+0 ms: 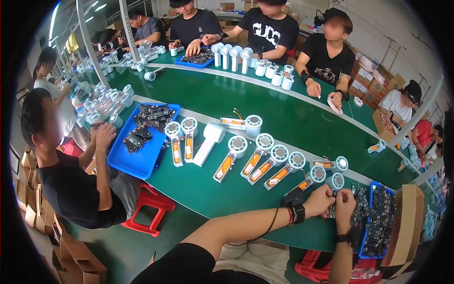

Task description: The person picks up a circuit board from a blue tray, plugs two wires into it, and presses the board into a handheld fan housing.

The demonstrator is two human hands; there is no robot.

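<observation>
My left hand [319, 201] and my right hand [345, 206] meet over the right end of the green table, fingers pinched together. Between their fingertips is a small dark part [334, 193], mostly hidden, whose kind I cannot make out. Just beyond my hands lie pale blue handheld fan bodies [318, 174], their open handles showing orange batteries and loose wires. More fan bodies [265, 142] stretch in a row to the left. Loose black parts [361, 201], resembling circuit boards, are heaped beside my right hand.
A blue tray [363, 246] of black parts and a cardboard box [402, 222] stand at my right. Another blue tray [135, 163] sits far left, beside a seated co-worker [71, 184]. Across the green conveyor belt [203, 94], several people work. Red stools [151, 208] stand below.
</observation>
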